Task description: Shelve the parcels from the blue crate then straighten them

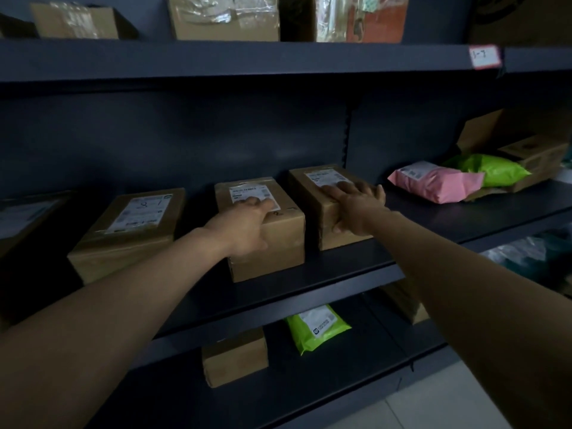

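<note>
Three labelled parcels stood in a row on the dark middle shelf [433,219], each apart from the next. The left hand [244,226] gripped the middle cardboard box [275,243] at its near top edge, fingers curled over the shipping label and thumb down the front face. The right hand [356,209] lay on the right cardboard box [322,193], fingers spread straight across its top and thumb hooked over the near edge. The left cardboard box [130,233] sat untouched just beside them. Farther right on the same shelf a pink mailer [433,184] rested against a green mailer [495,170]. On the shelf below lay a lime mailer [315,326] and a small carton [235,357].
</note>
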`<state>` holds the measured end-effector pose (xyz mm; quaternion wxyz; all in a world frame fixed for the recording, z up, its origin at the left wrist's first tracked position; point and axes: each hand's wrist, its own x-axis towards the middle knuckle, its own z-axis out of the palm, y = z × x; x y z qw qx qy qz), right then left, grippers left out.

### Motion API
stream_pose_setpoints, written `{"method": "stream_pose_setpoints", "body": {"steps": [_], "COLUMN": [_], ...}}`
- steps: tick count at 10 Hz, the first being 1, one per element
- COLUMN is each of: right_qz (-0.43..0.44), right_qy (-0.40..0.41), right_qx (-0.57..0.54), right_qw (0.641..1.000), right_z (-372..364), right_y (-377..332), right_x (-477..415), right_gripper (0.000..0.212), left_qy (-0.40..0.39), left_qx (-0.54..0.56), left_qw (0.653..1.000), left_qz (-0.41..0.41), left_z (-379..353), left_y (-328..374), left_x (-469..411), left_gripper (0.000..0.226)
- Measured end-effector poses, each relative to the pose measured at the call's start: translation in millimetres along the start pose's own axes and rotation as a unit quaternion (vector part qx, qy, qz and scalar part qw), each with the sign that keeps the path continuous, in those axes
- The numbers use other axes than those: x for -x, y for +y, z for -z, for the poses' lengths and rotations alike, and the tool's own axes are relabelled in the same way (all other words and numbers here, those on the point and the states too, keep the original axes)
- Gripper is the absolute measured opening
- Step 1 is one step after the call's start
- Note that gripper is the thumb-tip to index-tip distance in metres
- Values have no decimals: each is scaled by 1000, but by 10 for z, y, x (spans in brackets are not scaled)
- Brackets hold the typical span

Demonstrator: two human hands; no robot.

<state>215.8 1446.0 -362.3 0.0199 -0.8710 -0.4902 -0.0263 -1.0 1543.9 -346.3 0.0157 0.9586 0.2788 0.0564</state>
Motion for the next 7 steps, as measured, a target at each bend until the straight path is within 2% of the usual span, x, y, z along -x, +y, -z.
{"method": "stream_pose_setpoints", "body": {"steps": [2,4,5,6,7], "right_qz": [-15,-34,-15,29,107], "right_qy": [63,108,187,278,359], "right_qx": [43,54,20,-19,-71], "right_qw": [997,992,982,960,924], "right_z": [-116,-111,-28,64,104], "right_y": [-65,-233,-326,-510,-820], "right_x": [-46,109,277,564,884], "right_gripper": [86,80,65,50,40], "left_qy": [0,0,38,109,146], "left_qx": [10,-36,-48,-40,-36], "left_qw": [1000,999,998,993,988], "left_qz": [5,27,29,-4,-22], "left_z": [-54,-40,14,76,160], "left_y": [-47,-13,17,33,-24], "left_x": [-33,11,116,328,600], "left_gripper": [77,75,69,62,54]}}
